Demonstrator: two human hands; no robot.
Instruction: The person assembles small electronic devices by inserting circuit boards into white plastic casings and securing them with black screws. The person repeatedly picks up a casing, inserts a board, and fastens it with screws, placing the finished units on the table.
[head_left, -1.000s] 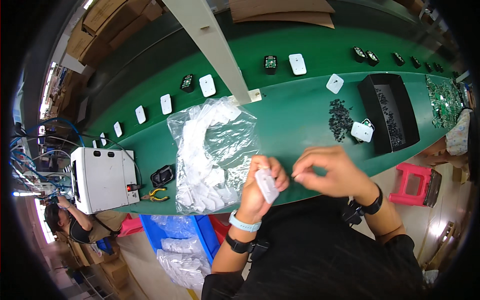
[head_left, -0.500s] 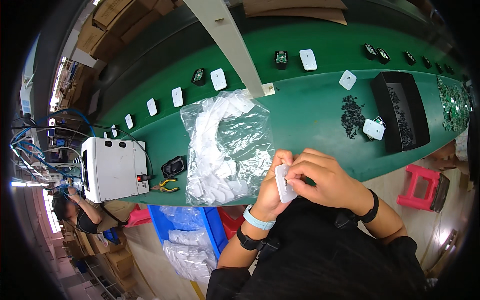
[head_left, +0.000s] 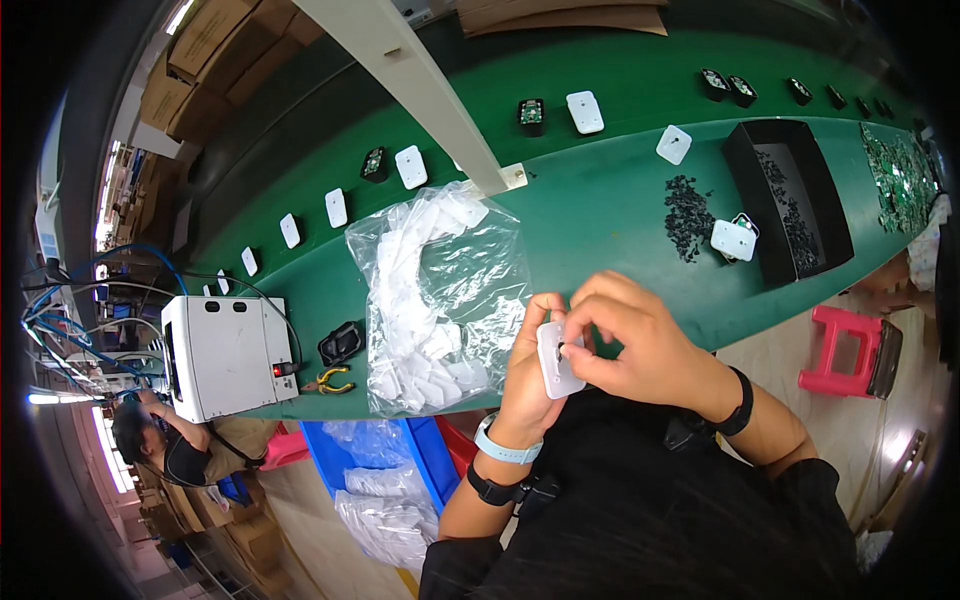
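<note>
My left hand (head_left: 527, 390) is closed around a white plastic cover (head_left: 556, 370), its flat face turned up toward me. With thumb and forefinger together, my right hand (head_left: 640, 345) pinches a small black part (head_left: 562, 351) against the middle of that cover. Just beyond my hands, a clear plastic bag (head_left: 500, 270) full of similar white covers lies on the green bench. Farther right is a heap of small black parts (head_left: 688, 215), with a white cover joined to a circuit board (head_left: 735, 240) beside it.
A black open box (head_left: 830, 225) and a pile of green circuit boards (head_left: 895, 170) stand at the right. White covers (head_left: 410, 167) and black housings (head_left: 531, 116) line the green belt. At left are pliers (head_left: 333, 381), a black tray (head_left: 341, 343), a white machine (head_left: 228, 355) and a seated person (head_left: 180, 440).
My hands have tilted the cover more face-up, and the black part at my right fingertips shows more clearly. The bench scene has shifted slightly left as my view turned.
</note>
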